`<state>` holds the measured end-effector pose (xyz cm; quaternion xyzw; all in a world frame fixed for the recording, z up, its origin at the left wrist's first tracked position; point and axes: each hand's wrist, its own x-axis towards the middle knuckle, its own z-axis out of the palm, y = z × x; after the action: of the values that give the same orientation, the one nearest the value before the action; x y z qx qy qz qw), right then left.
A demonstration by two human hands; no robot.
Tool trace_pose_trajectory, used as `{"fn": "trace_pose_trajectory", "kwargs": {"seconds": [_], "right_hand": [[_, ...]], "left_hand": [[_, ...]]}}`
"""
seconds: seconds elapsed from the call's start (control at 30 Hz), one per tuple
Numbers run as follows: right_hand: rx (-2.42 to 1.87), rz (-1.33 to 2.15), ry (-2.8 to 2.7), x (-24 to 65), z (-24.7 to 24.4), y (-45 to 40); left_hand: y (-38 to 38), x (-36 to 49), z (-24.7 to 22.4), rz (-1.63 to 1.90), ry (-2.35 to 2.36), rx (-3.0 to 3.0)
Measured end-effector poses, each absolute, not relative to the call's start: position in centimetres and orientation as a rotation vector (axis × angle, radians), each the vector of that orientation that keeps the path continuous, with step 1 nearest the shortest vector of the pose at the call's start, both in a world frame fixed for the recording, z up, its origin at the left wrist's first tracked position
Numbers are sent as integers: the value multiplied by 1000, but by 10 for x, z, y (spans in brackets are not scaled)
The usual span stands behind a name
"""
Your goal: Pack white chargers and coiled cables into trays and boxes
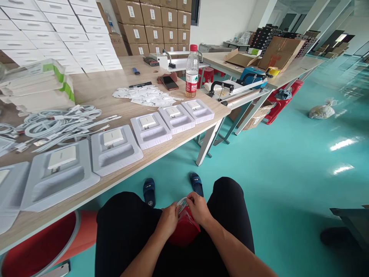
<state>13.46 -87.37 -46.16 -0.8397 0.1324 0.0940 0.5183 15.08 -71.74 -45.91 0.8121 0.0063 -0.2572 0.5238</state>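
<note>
Low between my knees, my left hand [169,220] and my right hand [198,207] both grip a looped white cable [181,204]. The fingers of each hand are closed round it, partly hiding the loop. Beneath the hands shows a red surface [185,230], likely the stool seat. Along the table edge stands a row of several white plastic trays [115,163]; a white charger block [113,137] sits in the upper recess of the nearer ones, with the long lower recess bare. Behind them on the left lies a pile of tied white cables [57,125].
White paper slips [148,95] are heaped on the wooden table [98,84], near a phone [169,82] and a red-capped bottle [192,73]. White boxes [60,34] are stacked behind. An orange-red bin [86,227] is under the table at left.
</note>
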Motion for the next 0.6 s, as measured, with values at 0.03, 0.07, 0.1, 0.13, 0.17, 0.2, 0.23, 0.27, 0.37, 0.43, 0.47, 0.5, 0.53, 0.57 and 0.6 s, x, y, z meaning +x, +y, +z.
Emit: {"fn": "trace_pose_trajectory", "kwargs": {"seconds": [0.03, 0.07, 0.1, 0.13, 0.17, 0.2, 0.23, 0.27, 0.37, 0.43, 0.47, 0.5, 0.53, 0.57, 0.6], "right_hand": [[-1959, 230, 336, 135, -463, -873], [-1901, 241, 351, 136, -465, -872], [-1843, 255, 366, 137, -466, -870], [-1789, 271, 380, 138, -468, -869], [-1741, 289, 394, 138, -469, -868], [-1701, 306, 407, 138, -470, -867], [-1670, 318, 421, 137, -471, -866], [-1649, 324, 434, 137, -472, -865], [-1646, 254, 493, 138, -473, -868], [-1654, 179, 540, 141, -473, -872], [-1644, 160, 552, 143, -473, -874], [-1623, 162, 553, 144, -472, -876], [-1593, 182, 543, 145, -471, -877], [-1561, 209, 526, 145, -469, -878], [-1530, 234, 506, 145, -467, -878]], "left_hand": [[-718, 151, -459, -624, 23, 1923], [-719, 151, -460, -633, 32, 1899], [-719, 152, -460, -642, 43, 1875], [-719, 152, -461, -651, 54, 1850], [-719, 152, -461, -660, 64, 1827], [-719, 153, -461, -669, 72, 1804], [-720, 153, -462, -677, 78, 1783], [-720, 153, -462, -686, 81, 1761], [-720, 153, -462, -714, 89, 1699], [-720, 153, -463, -738, 91, 1660], [-720, 154, -463, -752, 88, 1643], [-720, 154, -464, -764, 84, 1627], [-720, 153, -466, -773, 78, 1616], [-720, 152, -466, -776, 74, 1608], [-721, 151, -467, -769, 73, 1606]]}}
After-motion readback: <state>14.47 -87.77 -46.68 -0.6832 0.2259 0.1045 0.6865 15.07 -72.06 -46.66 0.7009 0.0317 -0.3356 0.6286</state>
